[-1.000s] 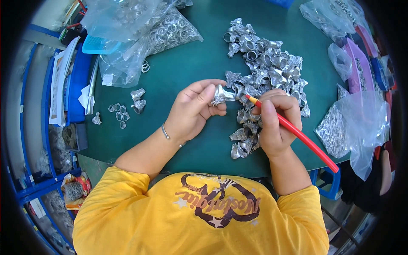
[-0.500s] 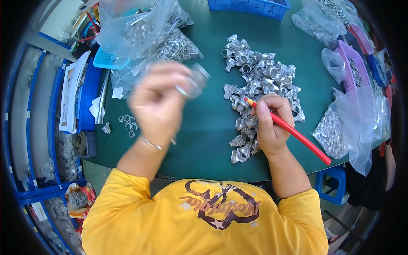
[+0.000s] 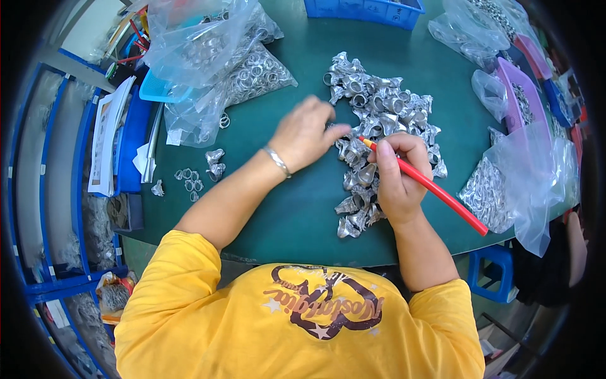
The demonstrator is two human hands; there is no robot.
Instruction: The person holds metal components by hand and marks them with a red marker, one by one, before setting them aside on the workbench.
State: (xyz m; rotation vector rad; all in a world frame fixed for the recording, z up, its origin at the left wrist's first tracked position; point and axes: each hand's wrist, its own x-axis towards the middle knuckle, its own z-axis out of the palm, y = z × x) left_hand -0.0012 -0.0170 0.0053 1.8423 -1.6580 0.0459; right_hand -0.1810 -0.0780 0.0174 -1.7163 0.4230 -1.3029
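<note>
At the middle of the green bench (image 3: 297, 215), I see the pile of silver metal fittings (image 3: 379, 120) lying where it lay half a second ago, spread from the far centre down toward my right wrist. My right hand (image 3: 398, 177) has not shifted: it rests on the near part of the pile, fingers curled shut around a red tube (image 3: 435, 189) whose tip points left and whose length runs out to the lower right. My left hand (image 3: 306, 134) has changed most. Half a second ago it was lifted and blurred over the left side of the bench with a fitting in it; now it has come back to the pile's left edge, fingertips drawn together and touching the fittings. Whether it pinches one, I cannot tell. A few loose fittings (image 3: 214, 163) and small rings (image 3: 188, 178) lie apart at the left. Clear bags of metal rings (image 3: 252, 69) sit at the far left, more clear bags (image 3: 505, 189) at the right.
</note>
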